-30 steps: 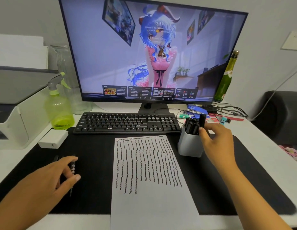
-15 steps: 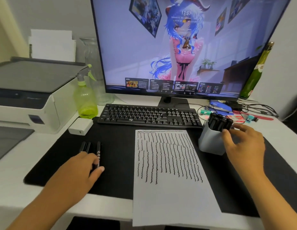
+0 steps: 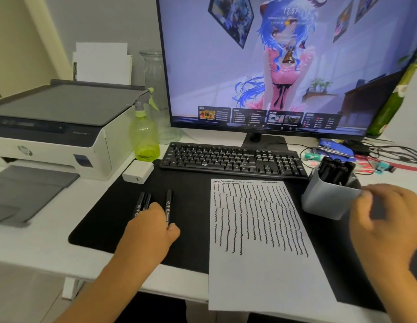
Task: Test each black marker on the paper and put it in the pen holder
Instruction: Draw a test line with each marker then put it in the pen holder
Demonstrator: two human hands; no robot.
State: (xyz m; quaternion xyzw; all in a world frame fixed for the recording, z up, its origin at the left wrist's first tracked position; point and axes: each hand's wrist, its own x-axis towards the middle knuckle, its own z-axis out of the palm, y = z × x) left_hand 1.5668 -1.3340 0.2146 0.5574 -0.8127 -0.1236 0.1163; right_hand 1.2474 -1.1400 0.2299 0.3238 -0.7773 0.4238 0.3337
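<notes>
Left hand (image 3: 151, 229) fingers curl down onto the loose markers (image 3: 168, 206) on the mat; grip itself hidden. Right hand (image 3: 387, 227) loose, holding nothing, just beside the pen holder (image 3: 328, 199), already crowded with markers. Paper (image 3: 256, 229) nearly covered in test strokes. Roughly three markers left.

The bare left hand (image 3: 152, 226) is reached forward from the lower left, back upward, its fingers (image 3: 156, 207) bent down out of sight and its thumb stretched toward the right. The bare right hand (image 3: 387, 220) is held raised at the right edge, blurred, its fingers (image 3: 366, 194) loosely curled toward the left; nothing is seen gripped in it.
</notes>
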